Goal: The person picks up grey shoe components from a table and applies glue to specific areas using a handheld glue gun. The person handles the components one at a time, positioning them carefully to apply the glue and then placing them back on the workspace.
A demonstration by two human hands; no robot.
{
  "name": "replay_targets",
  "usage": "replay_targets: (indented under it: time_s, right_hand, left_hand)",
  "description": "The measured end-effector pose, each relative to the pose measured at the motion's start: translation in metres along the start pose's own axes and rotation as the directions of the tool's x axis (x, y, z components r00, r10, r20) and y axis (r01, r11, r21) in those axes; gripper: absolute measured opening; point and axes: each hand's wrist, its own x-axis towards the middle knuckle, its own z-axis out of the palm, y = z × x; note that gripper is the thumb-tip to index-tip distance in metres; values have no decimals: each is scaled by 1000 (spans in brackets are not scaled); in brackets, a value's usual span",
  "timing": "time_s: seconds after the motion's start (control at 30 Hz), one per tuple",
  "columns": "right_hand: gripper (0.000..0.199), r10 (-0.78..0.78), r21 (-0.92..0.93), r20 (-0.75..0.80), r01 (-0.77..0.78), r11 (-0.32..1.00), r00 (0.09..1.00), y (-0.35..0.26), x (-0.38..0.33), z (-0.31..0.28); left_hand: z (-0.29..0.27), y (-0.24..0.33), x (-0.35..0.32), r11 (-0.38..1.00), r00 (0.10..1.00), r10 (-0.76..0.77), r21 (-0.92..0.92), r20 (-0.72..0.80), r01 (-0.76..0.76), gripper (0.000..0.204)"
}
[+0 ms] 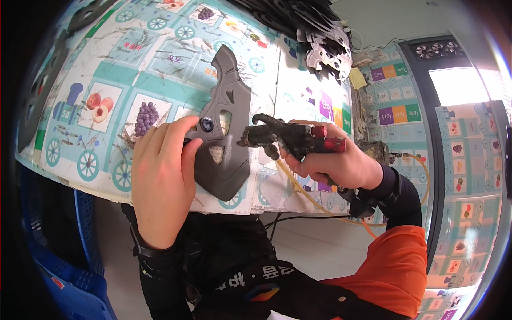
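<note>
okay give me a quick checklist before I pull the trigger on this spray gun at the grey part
1. Left hand pins the grey flat part on the mat-covered table: ok.
2. Right hand grips the spray gun firmly: ok.
3. Nozzle aimed at the part: ok, it points left toward the part's cut-outs.
4. Left fingers out of the spray line: not ok, fingertips lie close beside the target.
5. Yellow hose free of kinks: cannot tell.
</note>
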Motion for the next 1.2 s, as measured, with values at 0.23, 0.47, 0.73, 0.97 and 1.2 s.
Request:
replay_targets:
  time_s: [0.23, 0.47, 0.73, 0.97, 1.2]
  right_hand:
    - [22, -7, -87, -8, 6, 996, 1000, 3, 5, -7]
    - [24, -43, 1, -18, 43, 999, 999, 12, 13, -18]
    - [10, -92, 4, -51, 93, 996, 994, 15, 20, -23]
    - [12, -171, -7, -57, 171, 985, 984, 9, 27, -25]
    - [9, -183, -7, -72, 183, 983, 981, 4, 32, -25]
  left_hand:
    - [-1, 1, 2, 1000, 1000, -2, 19, 7, 2, 30]
    - [0, 0, 2, 1000, 1000, 6, -4, 0, -6, 31]
    - [-4, 3, 2, 999, 999, -40, 1, 36, 40, 28]
    - [-3, 2, 2, 999, 999, -38, 2, 24, 38, 27]
    - [-4, 2, 3, 999, 999, -42, 4, 35, 42, 28]
